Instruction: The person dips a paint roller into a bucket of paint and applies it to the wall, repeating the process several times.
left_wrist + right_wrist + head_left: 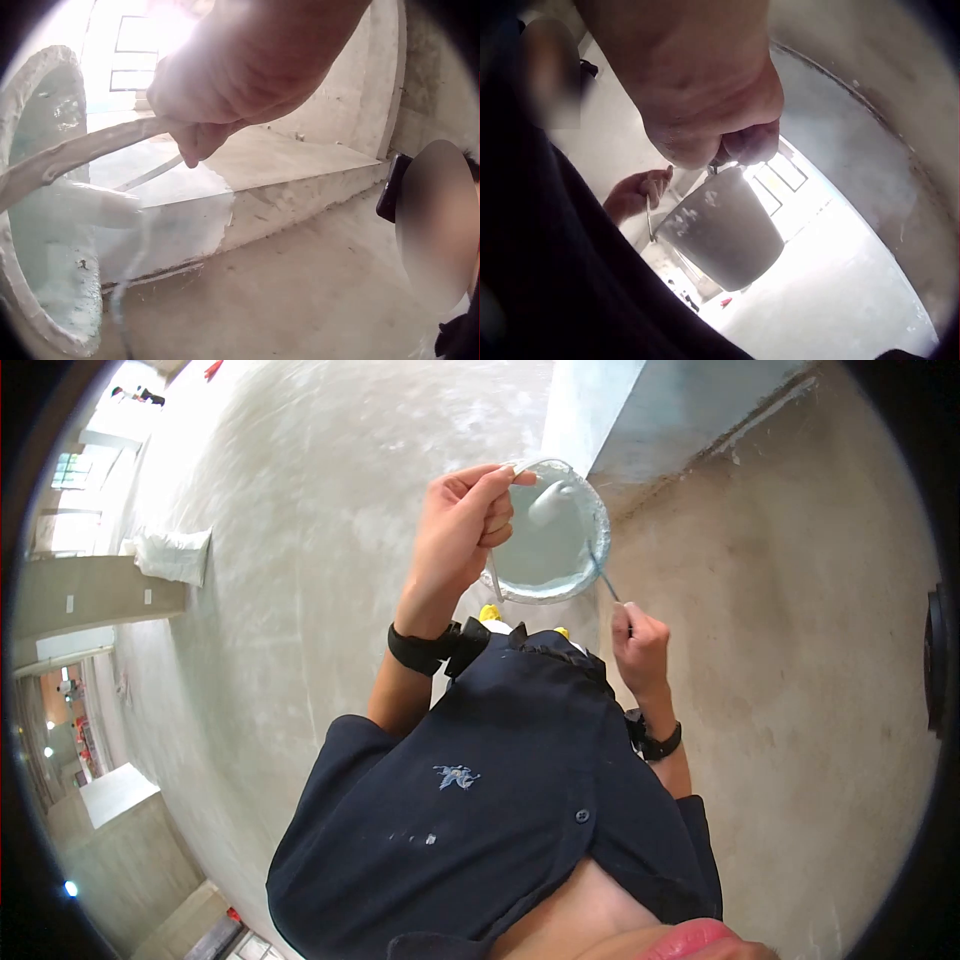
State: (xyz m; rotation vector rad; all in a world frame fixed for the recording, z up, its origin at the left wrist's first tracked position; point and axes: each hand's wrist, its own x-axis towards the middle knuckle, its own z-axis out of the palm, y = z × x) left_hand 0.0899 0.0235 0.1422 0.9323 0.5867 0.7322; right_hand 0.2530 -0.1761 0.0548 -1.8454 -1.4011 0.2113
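Observation:
My left hand (pixel 465 520) grips the pale bail handle (pixel 82 152) of a bucket (pixel 602 530), raised at the bucket's left side. Whitish, pale green paint (pixel 545 560) fills the bucket, whose rim is crusted with dried paint. In it lies a white paint roller (pixel 105 206), its sleeve partly over the paint. My right hand (pixel 640 645) holds the roller's thin rod (pixel 606 577), which crosses the rim at the near right; the fingers hide its grip end. From the right wrist, the bucket's outer side (pixel 724 229) shows white splashes, with the left hand (pixel 641 193) beyond.
A pale painted patch (pixel 690 420) covers part of the low wall ahead. Bare grey floor (pixel 300 560) lies to the left, where a white sack (pixel 175 557) leans by a partition. Yellow-toed shoes (pixel 490 613) stand just behind the bucket.

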